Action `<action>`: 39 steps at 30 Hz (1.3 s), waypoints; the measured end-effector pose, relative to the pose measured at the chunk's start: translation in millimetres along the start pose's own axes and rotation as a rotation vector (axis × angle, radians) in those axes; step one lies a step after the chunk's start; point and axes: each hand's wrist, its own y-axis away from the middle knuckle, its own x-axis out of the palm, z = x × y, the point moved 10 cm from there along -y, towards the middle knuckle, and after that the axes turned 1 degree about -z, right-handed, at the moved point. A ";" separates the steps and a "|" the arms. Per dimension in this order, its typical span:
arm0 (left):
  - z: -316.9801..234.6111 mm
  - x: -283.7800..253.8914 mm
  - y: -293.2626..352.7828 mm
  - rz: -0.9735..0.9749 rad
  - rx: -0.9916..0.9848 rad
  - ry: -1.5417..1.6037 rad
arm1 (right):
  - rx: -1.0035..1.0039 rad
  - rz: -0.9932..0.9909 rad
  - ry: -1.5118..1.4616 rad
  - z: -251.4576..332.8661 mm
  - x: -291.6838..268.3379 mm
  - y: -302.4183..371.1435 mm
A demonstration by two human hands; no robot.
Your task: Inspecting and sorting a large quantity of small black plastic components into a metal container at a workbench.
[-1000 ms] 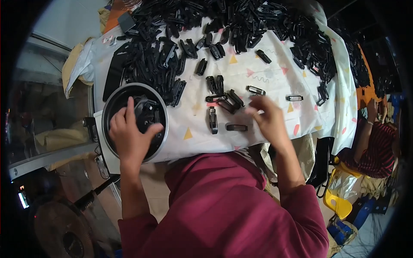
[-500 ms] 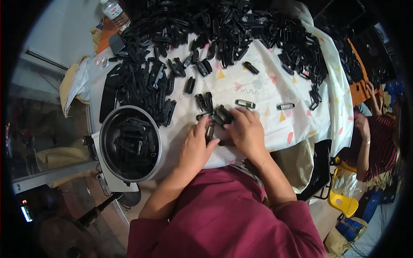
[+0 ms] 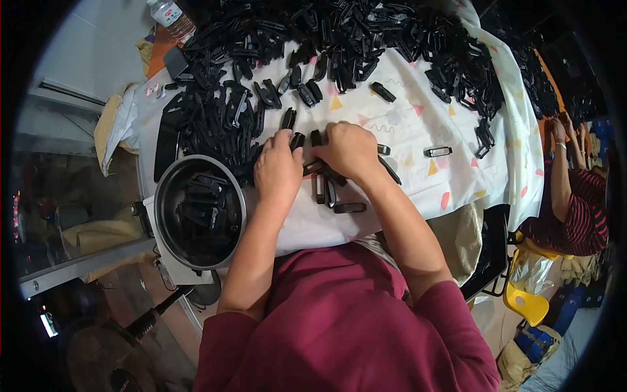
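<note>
Nearest to us spreads the maroon shirt (image 3: pixel 346 320), with both bare forearms (image 3: pixel 251 261) reaching forward over the near edge of the cloth-covered counter (image 3: pixel 457 176), which we see printed with triangles and squiggles. At the left of that edge stands a round metal bowl (image 3: pixel 202 267), dark inside, and in it we can make out a jumble of black parts (image 3: pixel 204 208). A little farther in, between the two arms, several loose clips (image 3: pixel 321 188) lie close together, and we notice one more slim dark clip (image 3: pixel 351 208) lying crosswise just beside them. Beyond these, the left grip (image 3: pixel 292 142) is pinching a small black piece (image 3: pixel 298 141) between thumb and fingers, above the counter's middle. To its right, the right grip (image 3: pixel 321 149) is curled palm-down over the cluster, beside an upright dark piece (image 3: pixel 317 138); its fingertips are hidden, so we cannot tell whether it has closed on anything. Right of that hand, well apart from the cluster, we see a single pale-faced clip (image 3: pixel 438 151). Farther out, another lone clip (image 3: pixel 383 91) lies slantwise, and past it a broad heap of black parts (image 3: pixel 339 32) covers the far side. At the far left corner we find a clear plastic bottle (image 3: pixel 173 21).
</note>
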 end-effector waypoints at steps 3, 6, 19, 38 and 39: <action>-10.0 -5.3 5.2 -0.078 0.010 0.107 | 0.093 -0.021 -0.162 -14.8 -7.8 1.2; -43.8 -25.5 14.8 -0.178 0.257 0.086 | 0.182 -0.218 -0.730 -64.0 -42.3 20.2; -117.2 78.4 18.2 0.790 0.060 0.783 | 0.135 -0.379 -1.248 -98.6 -83.6 139.3; -115.1 -45.3 46.9 0.270 0.785 0.387 | -0.170 -0.350 -0.451 -6.0 -95.8 107.2; -110.6 -46.2 46.9 0.272 0.781 0.383 | -0.220 -0.267 -0.485 -2.9 -83.7 105.5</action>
